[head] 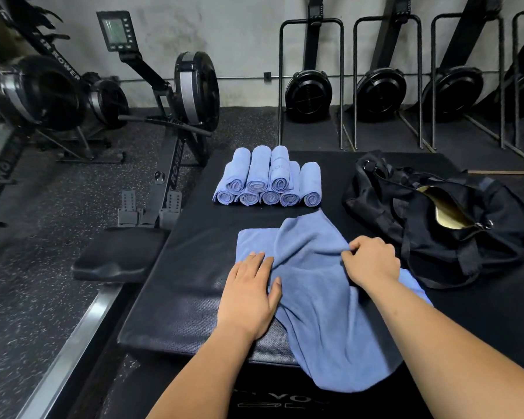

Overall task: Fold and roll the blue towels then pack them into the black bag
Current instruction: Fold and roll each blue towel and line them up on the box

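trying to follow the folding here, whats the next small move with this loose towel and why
Probably draw the bunched fold across with the right hand while the left hand pins the loose towel flat. It lies crumpled, hanging off the mat's near edge, so it needs flattening before rolling.

White "ROWER" lettering on the frames of two black rowing machines [176,164]; box-front lettering illegible.

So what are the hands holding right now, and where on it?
The right hand pinches a raised fold near the middle of the loose blue towel; the left hand lies flat on it, gripping nothing.
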`<state>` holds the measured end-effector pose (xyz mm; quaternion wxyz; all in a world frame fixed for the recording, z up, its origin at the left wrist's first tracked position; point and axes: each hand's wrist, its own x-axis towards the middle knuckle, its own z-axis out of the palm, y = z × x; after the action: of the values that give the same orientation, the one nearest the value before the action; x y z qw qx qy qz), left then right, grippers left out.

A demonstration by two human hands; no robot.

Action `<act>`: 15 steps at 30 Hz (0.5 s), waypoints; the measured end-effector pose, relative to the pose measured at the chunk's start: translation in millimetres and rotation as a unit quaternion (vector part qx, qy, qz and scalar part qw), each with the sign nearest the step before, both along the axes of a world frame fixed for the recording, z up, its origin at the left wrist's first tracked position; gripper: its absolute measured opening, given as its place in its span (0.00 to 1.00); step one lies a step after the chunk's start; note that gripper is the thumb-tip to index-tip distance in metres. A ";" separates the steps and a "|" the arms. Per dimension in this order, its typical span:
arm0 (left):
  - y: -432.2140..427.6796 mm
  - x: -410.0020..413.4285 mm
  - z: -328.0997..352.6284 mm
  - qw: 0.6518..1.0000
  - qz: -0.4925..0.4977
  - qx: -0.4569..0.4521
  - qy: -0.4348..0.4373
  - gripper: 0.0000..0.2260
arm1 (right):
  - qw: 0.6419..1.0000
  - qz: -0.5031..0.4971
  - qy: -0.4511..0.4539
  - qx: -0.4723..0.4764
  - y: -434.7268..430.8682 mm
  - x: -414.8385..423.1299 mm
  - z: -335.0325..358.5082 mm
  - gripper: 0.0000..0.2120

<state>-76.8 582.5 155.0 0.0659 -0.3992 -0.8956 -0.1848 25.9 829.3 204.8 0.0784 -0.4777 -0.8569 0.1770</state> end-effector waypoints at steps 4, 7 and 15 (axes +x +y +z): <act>-0.4 0.1 -1.2 1.000 0.011 -0.004 -0.001 0.26 | 0.998 -0.020 -0.040 0.048 -3.4 -2.9 4.1 0.12; -1.1 2.4 0.3 0.999 0.037 -0.008 -0.006 0.27 | 0.994 -0.071 -0.055 0.069 -7.5 -4.6 7.2 0.16; -6.1 4.5 6.1 0.998 0.014 0.067 0.017 0.21 | 0.920 0.364 -0.020 0.144 -36.1 -3.8 -23.7 0.29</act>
<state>-72.3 576.5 161.1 0.1099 -0.3841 -0.8857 -0.2366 22.1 793.2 181.2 0.0593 -0.1198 -0.9893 0.0588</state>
